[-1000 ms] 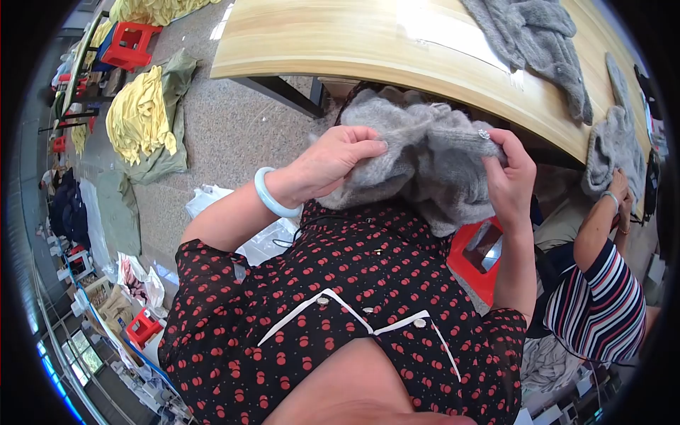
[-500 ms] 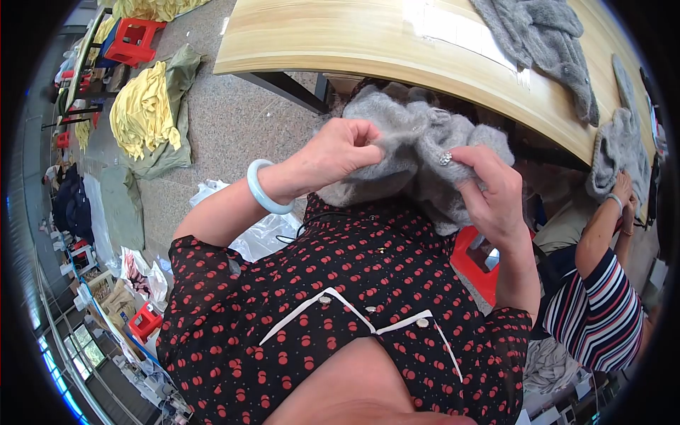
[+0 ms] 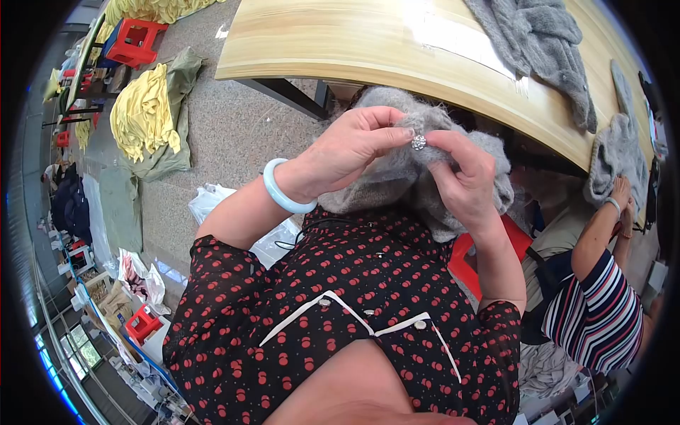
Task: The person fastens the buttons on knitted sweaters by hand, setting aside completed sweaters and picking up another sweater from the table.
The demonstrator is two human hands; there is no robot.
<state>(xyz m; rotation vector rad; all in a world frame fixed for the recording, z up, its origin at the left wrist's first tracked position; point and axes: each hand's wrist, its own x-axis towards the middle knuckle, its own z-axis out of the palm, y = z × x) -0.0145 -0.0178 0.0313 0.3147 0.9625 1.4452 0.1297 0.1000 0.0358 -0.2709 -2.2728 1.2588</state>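
Note:
A fuzzy grey knit garment (image 3: pixel 386 180) lies bunched over my lap, partly below the table edge. My left hand (image 3: pixel 354 145), with a pale bangle on its wrist, pinches the knit edge between thumb and forefinger. Right beside those fingertips is a sparkling round button (image 3: pixel 418 142) on the garment. My right hand (image 3: pixel 464 173) pinches the knit at the other side of this button, so both hands nearly meet there. Folds of the garment hang beneath both hands.
A wooden table (image 3: pixel 319 42) spans the top, with another grey garment (image 3: pixel 542 39) on it. At right, a person in a striped top (image 3: pixel 595 312) handles grey knitwear (image 3: pixel 616 152). Red stool (image 3: pixel 467 265) at my side; yellow cloth pile (image 3: pixel 145 113) on the floor at left.
My right hand has moved left with the button edge, and my left hand has shifted slightly right. The hands, apart before, are now close together at the button.

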